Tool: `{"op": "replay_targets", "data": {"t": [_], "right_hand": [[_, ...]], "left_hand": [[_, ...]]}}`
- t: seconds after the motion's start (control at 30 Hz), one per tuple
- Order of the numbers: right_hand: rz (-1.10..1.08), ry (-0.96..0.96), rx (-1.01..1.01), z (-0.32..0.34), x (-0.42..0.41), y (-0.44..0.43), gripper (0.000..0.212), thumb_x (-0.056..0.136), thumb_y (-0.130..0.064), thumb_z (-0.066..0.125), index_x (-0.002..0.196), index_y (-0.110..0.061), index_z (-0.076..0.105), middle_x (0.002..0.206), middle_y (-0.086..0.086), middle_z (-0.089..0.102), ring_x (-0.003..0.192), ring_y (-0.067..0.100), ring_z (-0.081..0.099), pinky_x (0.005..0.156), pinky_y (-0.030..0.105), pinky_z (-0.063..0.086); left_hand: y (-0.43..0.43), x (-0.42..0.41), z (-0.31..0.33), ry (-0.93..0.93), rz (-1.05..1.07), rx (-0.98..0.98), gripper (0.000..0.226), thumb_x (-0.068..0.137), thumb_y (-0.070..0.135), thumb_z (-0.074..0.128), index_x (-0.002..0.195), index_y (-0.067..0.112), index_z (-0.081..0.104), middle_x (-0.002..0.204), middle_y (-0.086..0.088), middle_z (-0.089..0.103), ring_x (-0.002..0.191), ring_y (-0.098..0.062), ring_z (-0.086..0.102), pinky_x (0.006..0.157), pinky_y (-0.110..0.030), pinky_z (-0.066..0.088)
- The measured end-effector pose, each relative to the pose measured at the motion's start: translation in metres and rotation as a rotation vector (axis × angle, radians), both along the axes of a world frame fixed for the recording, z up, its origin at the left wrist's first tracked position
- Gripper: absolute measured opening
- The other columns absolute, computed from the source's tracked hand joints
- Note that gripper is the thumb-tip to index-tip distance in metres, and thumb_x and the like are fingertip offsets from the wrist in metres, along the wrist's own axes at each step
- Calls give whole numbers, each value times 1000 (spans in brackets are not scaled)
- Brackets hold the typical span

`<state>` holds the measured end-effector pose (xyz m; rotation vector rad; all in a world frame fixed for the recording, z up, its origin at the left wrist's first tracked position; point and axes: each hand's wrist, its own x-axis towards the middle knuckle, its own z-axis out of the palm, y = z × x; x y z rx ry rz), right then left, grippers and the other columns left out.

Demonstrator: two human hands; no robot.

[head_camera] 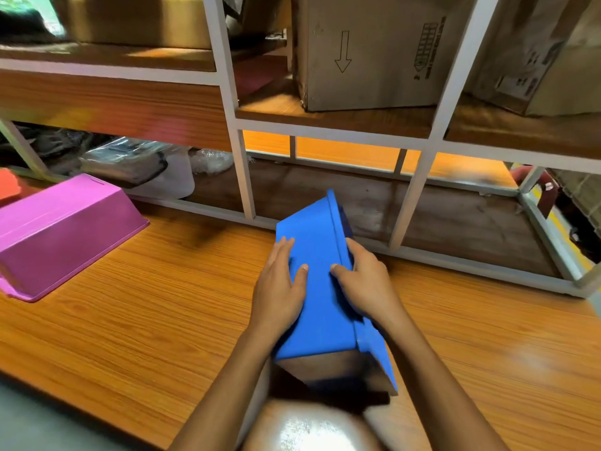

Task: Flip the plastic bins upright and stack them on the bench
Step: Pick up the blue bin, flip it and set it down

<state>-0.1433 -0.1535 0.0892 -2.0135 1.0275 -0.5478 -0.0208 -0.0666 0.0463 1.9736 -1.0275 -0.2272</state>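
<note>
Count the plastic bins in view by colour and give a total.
Blue bin: 1
Pink bin: 1
Orange piece, cropped at the left edge, possibly a bin: 1
Total: 3

No words or nos. can be read. An outlined arrow [343, 52], pointing down, is printed on the front of the cardboard box [374, 89] on the shelf. Near the box's right edge a gridded diagram [428, 43] w/ a line of small print is seen, too blurred to be read. Dark printed marks are seen on a 2nd box [520, 60] at right, likewise illegible.
</note>
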Motion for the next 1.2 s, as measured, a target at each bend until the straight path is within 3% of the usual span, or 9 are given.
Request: {"op": "replay_targets", "data": {"t": [0.2, 0.3, 0.43, 0.53, 0.6, 0.8, 0.93, 1.0, 1.2], "right_hand": [[225, -53, 28, -8, 33, 22, 26, 103, -29, 43, 115, -29, 65, 75, 2, 70, 56, 14, 66, 56, 22, 46], [214, 76, -95, -21, 34, 15, 28, 103, -31, 43, 113, -27, 69, 94, 0, 76, 87, 25, 71, 79, 36, 54], [131, 575, -275, -38, 25, -4, 33, 102, -33, 43, 128, -37, 61, 158, 9, 33, 142, 35, 33, 105, 47, 42], [117, 697, -173, -52, 17, -7, 45, 97, -14, 44, 138, -30, 51, 166, 15, -2, 151, 40, 10, 110, 51, 36], [113, 617, -120, -67, 19, -3, 41, 95, -11, 43, 134, -21, 52, 164, 20, 4, 142, 42, 33, 103, 47, 44], [-154, 116, -42, -94, 20, 15, 65, 87, -2, 50, 148, -21, 36, 113, 11, 65, 98, 37, 62, 70, 33, 39], [-435, 94, 69, -99, 14, 15, 21, 94, -34, 60, 106, -18, 66, 79, 0, 64, 89, 35, 63, 67, 35, 39], [-447, 123, 89, -96, 15, 19, 46, 96, -46, 54, 60, -17, 52, 57, -3, 51, 69, 32, 53, 53, 35, 29], [-410, 135, 69, -96, 7, 20, 51, 96, -46, 53, 57, -16, 42, 56, 2, 49, 62, 29, 48, 50, 35, 23]], "left_hand": [[6, 25, 20, 276, 2, -8, 41, 96, 53, 51, 97, 16, 68, 100, -3, 72, 100, -24, 65, 81, -30, 49], [22, 48, 13, 349, 59, -38, 39, 73, 37, 60, 107, 18, 68, 108, -4, 73, 103, -23, 68, 91, -44, 55], [43, 81, -2, 451, 37, -74, 44, 69, 2, 47, 104, 11, 73, 95, -1, 74, 79, -5, 66, 66, -20, 52], [50, 99, -22, 525, 66, -73, 42, 78, -16, 41, 94, 8, 71, 82, -3, 69, 72, -11, 61, 53, -14, 46], [53, 107, -36, 554, 73, -57, 41, 82, -16, 40, 97, 7, 70, 88, -8, 69, 80, -20, 61, 53, -16, 47], [55, 111, -49, 670, 49, -65, 42, 92, -14, 37, 103, 16, 64, 87, 5, 67, 71, -2, 66, 55, -10, 48], [50, 119, -68, 888, 139, -135, 25, 104, 18, 47, 98, 21, 70, 90, 7, 76, 93, -16, 67, 75, -19, 54], [51, 120, -74, 1043, 178, -112, 35, 99, 44, 53, 101, 19, 76, 101, -1, 77, 101, -23, 69, 91, -36, 54], [51, 109, -70, 1259, 144, -107, 56, 89, 62, 59, 111, 13, 76, 108, -16, 75, 92, -34, 70, 82, -44, 57]]}}
